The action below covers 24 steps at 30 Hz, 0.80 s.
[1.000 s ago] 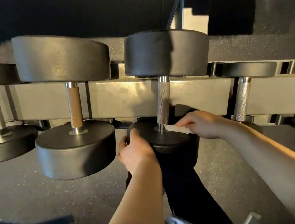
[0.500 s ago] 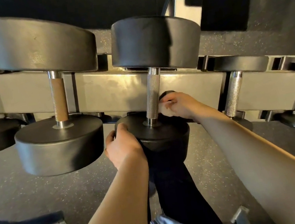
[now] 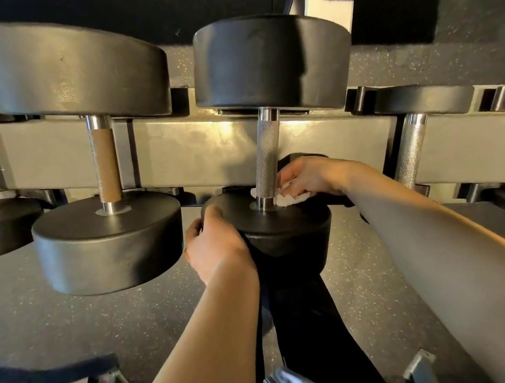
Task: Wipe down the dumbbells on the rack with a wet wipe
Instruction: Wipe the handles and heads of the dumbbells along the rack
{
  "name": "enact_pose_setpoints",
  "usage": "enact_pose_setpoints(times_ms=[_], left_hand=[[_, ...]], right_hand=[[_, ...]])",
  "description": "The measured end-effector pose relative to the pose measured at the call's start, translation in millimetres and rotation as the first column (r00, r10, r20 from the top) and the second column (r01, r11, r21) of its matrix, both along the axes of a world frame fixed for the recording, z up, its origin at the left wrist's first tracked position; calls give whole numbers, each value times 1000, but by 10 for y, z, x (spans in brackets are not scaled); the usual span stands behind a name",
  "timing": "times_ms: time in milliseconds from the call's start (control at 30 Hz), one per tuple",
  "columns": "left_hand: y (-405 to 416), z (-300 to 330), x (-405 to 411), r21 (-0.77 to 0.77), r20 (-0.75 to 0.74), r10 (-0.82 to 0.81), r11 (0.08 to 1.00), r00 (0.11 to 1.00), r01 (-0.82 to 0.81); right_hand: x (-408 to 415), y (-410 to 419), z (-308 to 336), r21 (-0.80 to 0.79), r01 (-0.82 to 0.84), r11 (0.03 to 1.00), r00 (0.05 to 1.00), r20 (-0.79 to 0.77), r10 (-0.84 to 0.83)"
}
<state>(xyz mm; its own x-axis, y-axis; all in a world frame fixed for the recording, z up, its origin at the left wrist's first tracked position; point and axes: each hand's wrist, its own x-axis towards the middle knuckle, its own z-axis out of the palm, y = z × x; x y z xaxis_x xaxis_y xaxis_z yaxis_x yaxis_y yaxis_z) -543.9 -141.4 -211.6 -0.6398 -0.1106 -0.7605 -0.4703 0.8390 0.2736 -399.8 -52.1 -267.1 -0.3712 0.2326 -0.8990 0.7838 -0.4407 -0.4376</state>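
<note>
two hands work one dumbbell point(image 3: 272, 141) on the rack point(image 3: 204, 152): your left hand point(image 3: 215, 244) grips its near head, your right hand point(image 3: 301, 180) pinches the wet wipe point(image 3: 289, 199) against the handle's base. judged progress: mid-job; four neighbouring dumbbells show no sign either way.

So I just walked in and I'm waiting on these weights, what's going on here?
A person is cleaning a dumbbell on the rack. The left hand grips the edge of its near black head, and the right hand presses a white wet wipe around the base of the knurled handle.
</note>
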Motion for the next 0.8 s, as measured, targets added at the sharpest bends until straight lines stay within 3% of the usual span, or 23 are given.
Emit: enact_pose_setpoints(times_ms=[133, 467, 567, 667, 800], left_hand=[[14, 23, 3, -19, -10, 2, 1000, 1000, -2], [-11, -3, -14, -19, 19, -20, 1000, 1000, 20], [-25, -24, -18, -3, 24, -21, 1000, 999, 21], [-31, -33, -8, 1, 15, -24, 1000, 1000, 24], [-32, -55, -37, 4, 45, 9, 1000, 999, -9]], right_hand=[[-211, 52, -152, -16, -12, 1000, 999, 48, 13], [-54, -44, 41, -55, 18, 998, 1000, -22, -19], [-6, -118, 185, 24, 35, 999, 998, 50, -36], [-31, -244, 366, 183, 41, 982, 999, 25, -46], [-158, -465, 499, 530, 84, 844, 993, -119, -23]])
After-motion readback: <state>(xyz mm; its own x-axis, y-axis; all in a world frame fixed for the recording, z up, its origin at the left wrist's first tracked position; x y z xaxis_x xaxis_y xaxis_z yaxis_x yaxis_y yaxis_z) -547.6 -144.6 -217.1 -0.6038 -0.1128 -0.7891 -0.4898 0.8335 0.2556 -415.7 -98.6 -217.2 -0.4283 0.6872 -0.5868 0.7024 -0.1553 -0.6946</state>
